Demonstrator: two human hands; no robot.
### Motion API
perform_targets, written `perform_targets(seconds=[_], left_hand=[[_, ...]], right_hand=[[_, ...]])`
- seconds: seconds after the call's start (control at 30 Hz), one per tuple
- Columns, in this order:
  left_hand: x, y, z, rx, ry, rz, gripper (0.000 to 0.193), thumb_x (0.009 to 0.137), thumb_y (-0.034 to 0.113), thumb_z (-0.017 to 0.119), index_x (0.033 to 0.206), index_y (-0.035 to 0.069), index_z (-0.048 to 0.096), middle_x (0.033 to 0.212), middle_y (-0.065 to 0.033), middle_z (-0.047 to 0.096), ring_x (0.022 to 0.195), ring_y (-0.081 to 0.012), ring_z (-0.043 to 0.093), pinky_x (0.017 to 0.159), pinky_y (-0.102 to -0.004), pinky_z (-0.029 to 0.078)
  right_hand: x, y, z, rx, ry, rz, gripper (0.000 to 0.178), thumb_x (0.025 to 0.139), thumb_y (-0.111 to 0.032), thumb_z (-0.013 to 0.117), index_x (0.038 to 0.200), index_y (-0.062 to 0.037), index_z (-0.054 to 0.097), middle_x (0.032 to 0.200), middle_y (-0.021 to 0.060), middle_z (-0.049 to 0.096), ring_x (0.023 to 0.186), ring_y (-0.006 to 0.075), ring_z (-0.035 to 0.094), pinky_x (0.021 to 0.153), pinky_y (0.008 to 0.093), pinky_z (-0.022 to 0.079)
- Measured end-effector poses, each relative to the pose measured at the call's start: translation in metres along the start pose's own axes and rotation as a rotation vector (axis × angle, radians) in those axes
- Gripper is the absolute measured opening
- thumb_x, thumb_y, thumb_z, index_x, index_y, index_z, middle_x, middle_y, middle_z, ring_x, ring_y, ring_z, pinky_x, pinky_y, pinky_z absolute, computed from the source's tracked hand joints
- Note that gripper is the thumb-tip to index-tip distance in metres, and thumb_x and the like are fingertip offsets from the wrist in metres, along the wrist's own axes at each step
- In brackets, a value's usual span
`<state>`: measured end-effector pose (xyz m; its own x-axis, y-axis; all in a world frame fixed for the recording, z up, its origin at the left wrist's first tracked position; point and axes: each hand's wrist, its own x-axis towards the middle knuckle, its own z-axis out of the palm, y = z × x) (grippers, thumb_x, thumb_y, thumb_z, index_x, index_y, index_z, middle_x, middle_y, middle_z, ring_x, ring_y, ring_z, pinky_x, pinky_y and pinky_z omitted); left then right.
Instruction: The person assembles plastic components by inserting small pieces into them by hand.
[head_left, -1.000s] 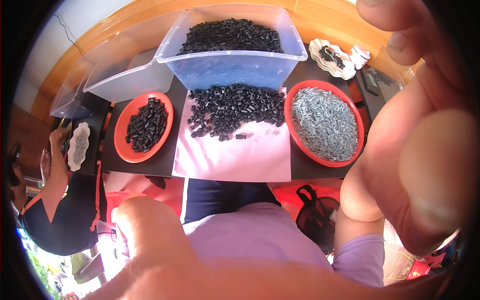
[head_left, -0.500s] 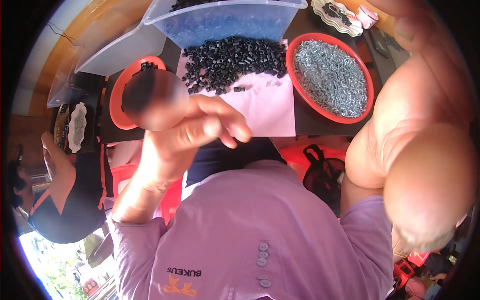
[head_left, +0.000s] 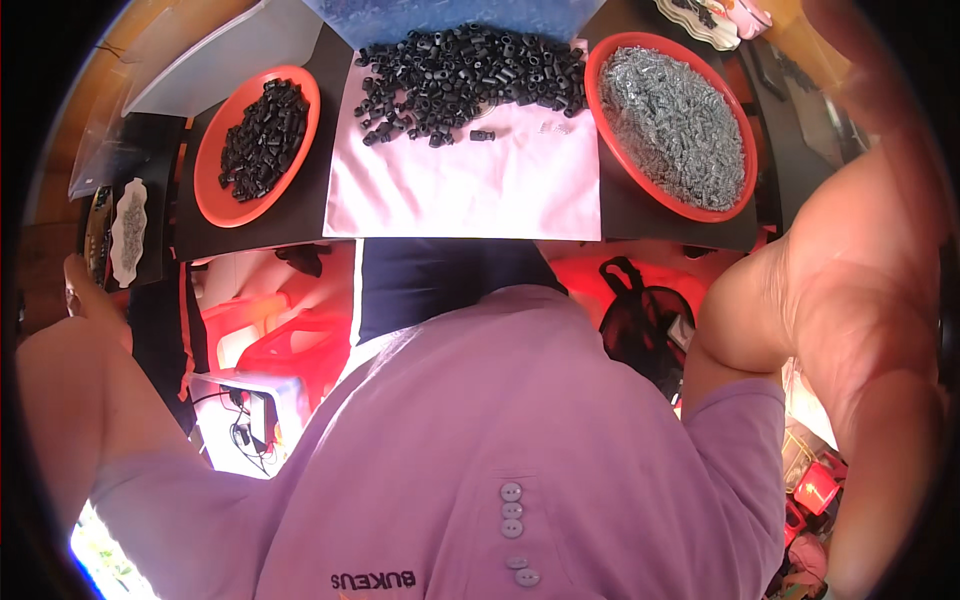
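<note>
My right hand (head_left: 865, 260) looms large and blurred at the right rim, close to the camera. Its thumb and fingers are spread apart, partly cut off, with nothing visible in them. My left arm (head_left: 65, 400) reaches out past the left rim, so that hand is out of sight. On the dark table (head_left: 290, 215) a pink cloth (head_left: 465, 195) carries a heap of small black tubular parts (head_left: 460, 75). To its left, a red oval tray (head_left: 230, 210) holds more black parts. A second red tray (head_left: 597, 85), on the right, is full of small silvery metal pieces (head_left: 680, 130).
A clear plastic bin (head_left: 470, 15) stands behind the black heap. White scalloped dishes sit at the far left (head_left: 128, 235) and far right (head_left: 690, 22). Another person's arm (head_left: 95, 290) shows at left. Below the table are red stools (head_left: 290, 345) and a black bag (head_left: 640, 320).
My left hand has left the middle and gone out past the left rim, uncovering the left tray. My right hand has shifted slightly toward the right rim. The view has tilted, so the table sits higher.
</note>
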<state>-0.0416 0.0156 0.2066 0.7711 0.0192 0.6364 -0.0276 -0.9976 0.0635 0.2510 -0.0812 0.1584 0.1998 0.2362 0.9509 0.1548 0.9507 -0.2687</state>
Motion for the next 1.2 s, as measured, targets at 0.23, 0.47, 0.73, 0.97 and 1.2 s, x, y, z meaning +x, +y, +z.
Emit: perform_targets(seconds=[0.23,0.47,0.73,0.97,1.2], left_hand=[[0.006,0.004,-0.005,0.013,-0.045,-0.032,0.032,0.094,0.017,0.059,0.118,-0.003,0.063,0.105,-0.0122,0.067,0.093,-0.0181,0.064,0.087,-0.0304,0.050],[-0.015,-0.020,-0.004,-0.040,0.275,-0.541,0.029,0.092,0.016,0.064,0.116,-0.001,0.066,0.101,-0.0095,0.069,0.091,-0.0158,0.064,0.085,-0.0280,0.050],[-0.079,-0.082,0.160,-0.368,0.407,-0.995,0.034,0.089,0.022,0.068,0.113,-0.002,0.066,0.107,-0.0155,0.063,0.101,-0.0242,0.059,0.087,-0.0327,0.047],[-0.085,-0.132,0.186,0.069,0.262,-0.946,0.045,0.087,0.042,0.068,0.103,0.000,0.068,0.110,-0.0202,0.059,0.109,-0.0359,0.049,0.097,-0.0430,0.040],[-0.082,-0.127,0.192,0.036,0.195,-0.979,0.049,0.088,0.045,0.066,0.107,-0.001,0.067,0.112,-0.0190,0.060,0.108,-0.0361,0.050,0.096,-0.0429,0.041]], right_hand=[[0.004,0.006,0.002,0.006,0.006,0.056,0.023,0.080,0.004,0.072,0.101,0.0035,0.067,0.096,0.0089,0.069,0.079,0.0127,0.062,0.067,0.0246,0.049],[-0.019,0.020,0.012,-0.243,-0.085,0.303,0.022,0.080,0.004,0.071,0.101,0.0037,0.067,0.097,0.0089,0.069,0.079,0.0125,0.062,0.067,0.0244,0.049],[-0.118,0.062,0.041,-0.682,-0.493,0.386,0.014,0.077,-0.003,0.068,0.090,-0.0061,0.065,0.080,0.0092,0.063,0.071,0.0291,0.061,0.064,0.0399,0.048],[-0.152,0.054,0.039,-0.855,-0.620,0.386,0.019,0.074,0.003,0.068,0.091,-0.0034,0.065,0.090,0.0105,0.062,0.085,0.0309,0.061,0.072,0.0411,0.049],[-0.162,0.056,0.032,-0.810,-0.594,0.349,0.017,0.073,0.002,0.069,0.089,-0.0028,0.064,0.091,0.0101,0.060,0.087,0.0314,0.061,0.073,0.0413,0.049]])
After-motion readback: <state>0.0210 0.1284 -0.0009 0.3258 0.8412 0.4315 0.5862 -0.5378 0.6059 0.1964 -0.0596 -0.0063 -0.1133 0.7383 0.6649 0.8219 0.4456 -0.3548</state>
